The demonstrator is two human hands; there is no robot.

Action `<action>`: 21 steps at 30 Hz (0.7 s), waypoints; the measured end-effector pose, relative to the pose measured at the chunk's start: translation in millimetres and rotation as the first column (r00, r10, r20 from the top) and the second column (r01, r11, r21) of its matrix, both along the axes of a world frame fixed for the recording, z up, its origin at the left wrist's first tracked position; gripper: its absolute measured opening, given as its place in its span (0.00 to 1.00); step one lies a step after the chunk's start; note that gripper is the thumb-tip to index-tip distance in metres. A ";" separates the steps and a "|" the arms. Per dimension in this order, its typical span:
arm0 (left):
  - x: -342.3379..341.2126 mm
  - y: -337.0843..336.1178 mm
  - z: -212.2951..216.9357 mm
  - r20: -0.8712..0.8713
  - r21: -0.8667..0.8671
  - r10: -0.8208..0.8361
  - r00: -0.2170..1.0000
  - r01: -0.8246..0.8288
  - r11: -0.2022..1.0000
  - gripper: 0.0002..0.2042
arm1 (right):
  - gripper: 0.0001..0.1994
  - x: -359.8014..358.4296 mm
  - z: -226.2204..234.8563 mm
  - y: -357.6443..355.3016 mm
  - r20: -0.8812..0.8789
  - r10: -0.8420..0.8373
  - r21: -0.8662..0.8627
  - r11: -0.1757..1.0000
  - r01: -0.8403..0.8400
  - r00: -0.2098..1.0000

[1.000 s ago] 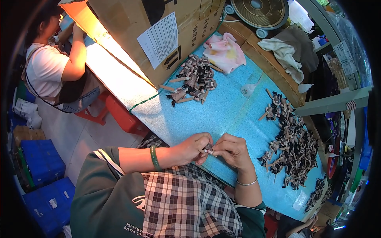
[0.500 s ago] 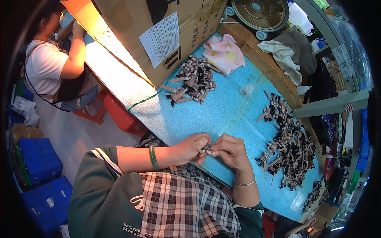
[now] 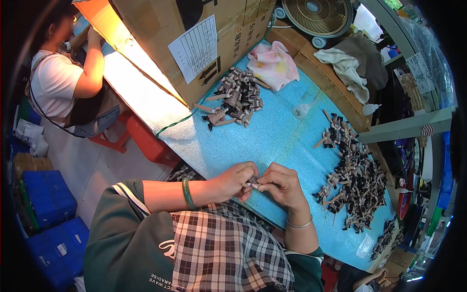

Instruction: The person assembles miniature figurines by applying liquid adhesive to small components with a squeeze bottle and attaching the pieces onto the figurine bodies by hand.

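Close to the near edge of the blue table (image 3: 272,131), my two hands meet around one small figurine (image 3: 252,179), mostly covered by my fingers. My left hand (image 3: 235,182) is closed around it. The thumb and forefinger of my right hand (image 3: 282,185) pinch its right end. Ahead and to the left lies a pile of similar figurines (image 3: 236,97) in brown and black, some with pale wooden-looking sticks. A bigger heap of such figurines (image 3: 357,185) spreads along the right side of the table.
A large cardboard box (image 3: 194,44) stands at the back left, beside a pink cloth (image 3: 273,65). A small translucent bottle (image 3: 302,111) lies mid-table. A fan (image 3: 318,17) and rags (image 3: 352,68) are behind. Another person (image 3: 63,78) sits at far left, near a red stool (image 3: 151,141) and blue crates (image 3: 48,197).
My hands stay together on the figurine, with barely any visible shift. The whole view has slid very slightly; the piles look the same.
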State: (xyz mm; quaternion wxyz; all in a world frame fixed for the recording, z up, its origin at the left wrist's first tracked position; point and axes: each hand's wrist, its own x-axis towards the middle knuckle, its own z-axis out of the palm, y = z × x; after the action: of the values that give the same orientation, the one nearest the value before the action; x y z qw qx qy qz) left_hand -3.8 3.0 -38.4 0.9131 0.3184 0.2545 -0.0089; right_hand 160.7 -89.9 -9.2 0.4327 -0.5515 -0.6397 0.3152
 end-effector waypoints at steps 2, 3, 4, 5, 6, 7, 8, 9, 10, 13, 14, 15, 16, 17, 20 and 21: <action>0.1 0.0 0.3 0.007 0.002 0.003 1.000 -0.003 1.000 0.11 | 0.07 -0.2 0.7 0.3 -0.001 -0.002 -0.001 1.000 0.002 1.000; 0.2 0.1 1.0 -0.001 0.000 0.005 1.000 -0.005 1.000 0.11 | 0.07 -0.2 0.9 0.4 -0.001 -0.001 -0.004 1.000 0.001 1.000; 0.2 0.0 1.7 -0.010 -0.003 0.007 1.000 -0.007 1.000 0.11 | 0.07 -0.2 1.0 0.2 0.000 -0.001 -0.008 1.000 0.001 1.000; 0.4 0.3 2.4 -0.009 -0.002 0.006 1.000 -0.006 1.000 0.11 | 0.07 0.1 0.6 0.1 0.000 -0.002 -0.008 1.000 0.002 1.000; 0.5 1.0 3.0 -0.015 -0.003 -0.005 1.000 0.005 1.000 0.10 | 0.08 0.8 -0.4 0.0 -0.009 0.001 -0.008 1.000 -0.001 1.000; 0.8 1.4 3.6 -0.020 -0.005 -0.016 1.000 0.016 1.000 0.10 | 0.08 1.5 -0.8 0.1 -0.017 0.004 -0.008 1.000 -0.004 1.000; 1.0 1.5 4.2 -0.019 -0.005 -0.016 1.000 0.016 1.000 0.10 | 0.08 2.2 -0.4 0.3 -0.016 0.004 -0.008 1.000 -0.004 1.000; 1.3 1.4 4.7 -0.020 -0.006 -0.015 1.000 0.015 1.000 0.10 | 0.08 2.8 0.1 0.6 -0.018 0.007 -0.009 1.000 -0.007 1.000; 1.6 1.5 5.2 -0.021 -0.007 -0.014 1.000 0.013 1.000 0.10 | 0.08 3.3 0.6 0.7 -0.020 0.010 -0.009 1.000 -0.010 1.000; 3.0 1.4 6.2 -0.016 -0.019 -0.004 1.000 0.004 1.000 0.11 | 0.07 4.1 0.6 0.0 -0.040 -0.009 -0.013 1.000 0.008 0.999; 3.2 1.3 5.4 -0.015 -0.019 -0.005 1.000 0.005 1.000 0.11 | 0.07 4.2 1.2 0.1 -0.038 -0.009 -0.014 1.000 0.009 0.999; 3.4 1.1 3.6 -0.018 -0.036 0.002 1.000 -0.002 0.999 0.10 | 0.07 4.4 2.2 0.6 -0.044 -0.010 -0.019 1.000 0.009 0.999; 3.7 0.9 2.0 -0.021 -0.052 0.009 1.000 -0.010 0.999 0.10 | 0.07 4.6 3.0 1.1 -0.049 -0.010 -0.025 1.000 0.009 0.999; 3.8 0.9 1.0 -0.019 -0.053 0.010 1.000 -0.011 0.999 0.10 | 0.07 5.0 3.6 1.3 -0.047 -0.009 -0.026 1.000 0.008 0.999; 4.4 1.4 1.5 -0.007 -0.087 0.005 1.000 -0.006 0.996 0.10 | 0.07 7.8 3.8 1.4 -0.131 -0.016 -0.076 0.997 0.006 0.991; 4.0 2.0 4.6 0.003 -0.100 0.017 1.000 -0.017 0.995 0.10 | 0.07 9.8 0.9 1.5 -0.198 -0.023 -0.112 0.994 0.001 0.980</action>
State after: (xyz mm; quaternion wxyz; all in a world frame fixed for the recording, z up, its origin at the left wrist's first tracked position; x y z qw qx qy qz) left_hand 0.3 5.0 -33.7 0.9284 0.2703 0.2548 -0.0134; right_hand 170.5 -88.4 -8.3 0.4650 -0.5445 -0.5713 0.4012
